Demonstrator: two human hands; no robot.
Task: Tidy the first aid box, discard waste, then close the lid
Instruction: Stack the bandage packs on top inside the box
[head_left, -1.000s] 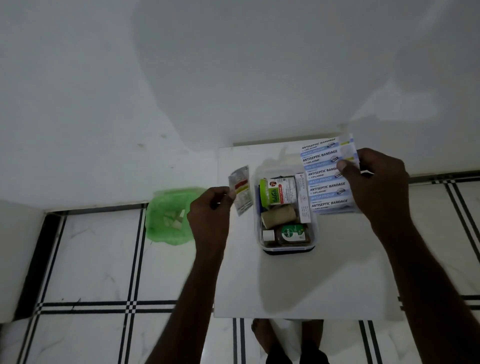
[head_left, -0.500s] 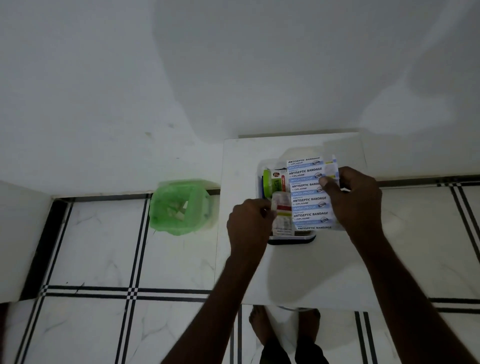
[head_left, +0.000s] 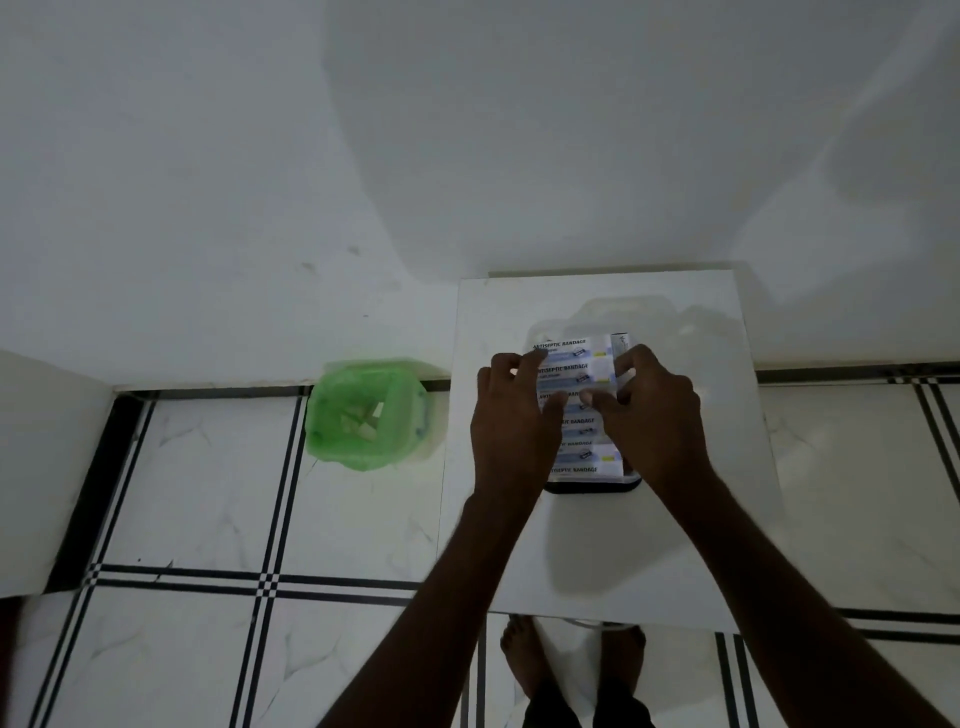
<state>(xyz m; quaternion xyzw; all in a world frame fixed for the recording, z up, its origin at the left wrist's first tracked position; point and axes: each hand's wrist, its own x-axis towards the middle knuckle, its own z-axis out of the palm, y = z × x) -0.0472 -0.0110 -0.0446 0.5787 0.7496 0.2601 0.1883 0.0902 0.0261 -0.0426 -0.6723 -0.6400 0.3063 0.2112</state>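
Observation:
The first aid box (head_left: 592, 487) stands on the white table (head_left: 597, 561); only its dark near rim shows. A sheet of blue-and-white antiseptic bandage strips (head_left: 574, 364) lies across the top of the box and hides its contents. My left hand (head_left: 511, 421) grips the sheet's left edge, thumb on top. My right hand (head_left: 657, 415) holds the sheet's right side, thumb pressing near the middle. The two thumbs almost meet. The small sachet seen earlier in my left hand is out of sight. A faint transparent shape, perhaps the lid (head_left: 628, 312), sits just behind the box.
A bin lined with a green bag (head_left: 369, 413) stands on the tiled floor left of the table, with a few pale scraps inside. A white wall rises behind. My bare feet (head_left: 524, 660) show under the table's near edge.
My right hand carried the bandage sheet from the table's right side onto the box. My left hand brought the sachet in from the left, and both hands now rest on the sheet.

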